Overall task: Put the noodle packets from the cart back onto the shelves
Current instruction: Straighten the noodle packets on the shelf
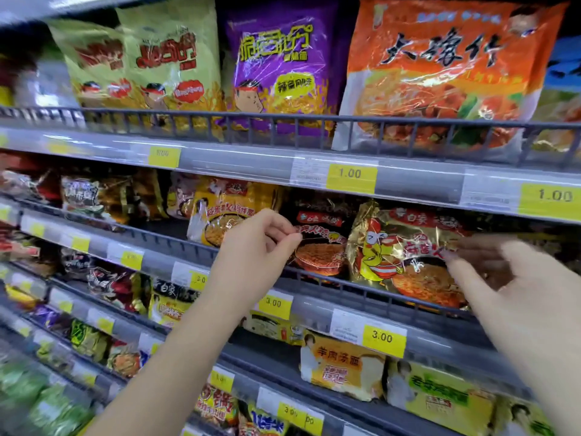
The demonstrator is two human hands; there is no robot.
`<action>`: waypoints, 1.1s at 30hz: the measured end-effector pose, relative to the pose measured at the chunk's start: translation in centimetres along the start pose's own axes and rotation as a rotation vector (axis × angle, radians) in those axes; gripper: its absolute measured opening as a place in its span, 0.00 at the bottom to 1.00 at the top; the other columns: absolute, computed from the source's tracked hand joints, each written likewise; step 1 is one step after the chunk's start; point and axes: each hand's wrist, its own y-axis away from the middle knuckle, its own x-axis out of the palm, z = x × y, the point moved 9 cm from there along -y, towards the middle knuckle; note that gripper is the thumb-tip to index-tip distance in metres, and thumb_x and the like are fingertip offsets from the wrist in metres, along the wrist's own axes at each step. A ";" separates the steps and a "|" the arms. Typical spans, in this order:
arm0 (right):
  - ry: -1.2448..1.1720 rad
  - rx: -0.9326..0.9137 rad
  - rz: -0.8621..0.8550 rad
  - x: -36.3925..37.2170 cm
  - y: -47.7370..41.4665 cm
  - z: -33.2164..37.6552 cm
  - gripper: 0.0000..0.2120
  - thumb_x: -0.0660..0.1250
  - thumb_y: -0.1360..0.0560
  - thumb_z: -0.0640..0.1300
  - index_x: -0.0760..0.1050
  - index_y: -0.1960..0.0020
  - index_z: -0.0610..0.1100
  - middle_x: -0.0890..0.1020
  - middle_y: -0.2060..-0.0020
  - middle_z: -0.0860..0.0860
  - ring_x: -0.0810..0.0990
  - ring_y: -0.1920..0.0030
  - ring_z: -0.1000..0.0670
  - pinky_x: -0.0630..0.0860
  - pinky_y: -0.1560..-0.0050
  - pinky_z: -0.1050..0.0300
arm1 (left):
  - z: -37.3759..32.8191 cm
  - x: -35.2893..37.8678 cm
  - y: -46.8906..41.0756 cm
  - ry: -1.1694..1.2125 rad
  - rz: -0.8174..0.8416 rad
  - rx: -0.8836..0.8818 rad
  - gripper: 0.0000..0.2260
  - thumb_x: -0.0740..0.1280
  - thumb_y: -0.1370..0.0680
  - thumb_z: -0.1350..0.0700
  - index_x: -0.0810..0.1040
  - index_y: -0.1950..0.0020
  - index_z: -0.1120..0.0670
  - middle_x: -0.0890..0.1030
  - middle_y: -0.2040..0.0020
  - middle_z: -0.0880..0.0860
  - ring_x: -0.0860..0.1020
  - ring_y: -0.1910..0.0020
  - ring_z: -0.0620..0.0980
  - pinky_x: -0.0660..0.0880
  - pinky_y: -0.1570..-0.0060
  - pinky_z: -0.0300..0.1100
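On the second shelf from the top, a black noodle packet [320,243] stands behind the rail, and a gold packet with a cartoon chicken [405,256] stands to its right. My left hand [261,247] reaches up from below and pinches the black packet's left edge between thumb and forefinger, the other fingers curled. My right hand [493,272] is motion-blurred, its fingers spread and straight, with the tips against the gold packet's right side. A yellow packet [217,212] stands just left of my left hand. No cart is in view.
The top shelf holds large green [151,64], purple [279,67] and orange [440,73] multipacks behind a grey rail [314,119]. Lower shelves carry several more packets and yellow price tags [383,339]. A dark gap lies on the second shelf left of the yellow packet.
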 end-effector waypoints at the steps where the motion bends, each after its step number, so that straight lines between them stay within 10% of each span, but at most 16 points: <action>1: -0.021 -0.026 0.005 0.8 0.3 1.3 0.08 0.72 0.25 0.60 0.80 0.51 0.57 0.84 0.59 0.58 0.84 0.56 0.52 0.82 0.47 0.44 | 0.6 -0.8 -0.2 -0.002 -0.007 0.001 0.04 0.73 0.21 0.51 0.79 0.53 0.46 0.80 0.59 0.43 0.77 0.57 0.38 0.72 0.59 0.26; 8: -0.131 -0.134 0.130 8.5 2.1 10.9 0.03 0.75 0.25 0.51 0.82 0.54 0.59 0.83 0.57 0.66 0.81 0.53 0.62 0.73 0.54 0.72 | 8.4 -8.6 -3.6 -0.063 -0.075 0.010 0.04 0.74 0.22 0.51 0.80 0.53 0.47 0.81 0.61 0.43 0.79 0.61 0.40 0.73 0.60 0.28; 15: 0.002 -0.060 0.217 18.5 1.4 16.9 0.08 0.74 0.25 0.54 0.80 0.48 0.56 0.84 0.61 0.62 0.81 0.58 0.61 0.80 0.52 0.59 | 15.7 -13.3 -8.8 -0.181 0.010 0.058 0.08 0.75 0.24 0.51 0.78 0.58 0.46 0.80 0.65 0.45 0.78 0.63 0.40 0.68 0.65 0.26; 22: 0.376 0.072 0.340 23.4 0.5 17.5 0.27 0.71 0.25 0.66 0.72 0.32 0.53 0.83 0.48 0.57 0.82 0.47 0.49 0.81 0.51 0.50 | 18.9 -9.1 -12.4 -0.299 0.359 0.057 0.25 0.69 0.33 0.31 0.75 0.62 0.54 0.80 0.66 0.52 0.78 0.62 0.53 0.75 0.61 0.48; 33: 0.506 0.171 0.396 25.1 -0.2 17.0 0.30 0.75 0.29 0.64 0.69 0.37 0.48 0.81 0.52 0.51 0.82 0.52 0.46 0.82 0.53 0.50 | 19.0 -7.5 -12.3 -0.156 0.371 0.018 0.19 0.79 0.29 0.47 0.68 0.55 0.48 0.77 0.63 0.51 0.75 0.65 0.49 0.70 0.68 0.43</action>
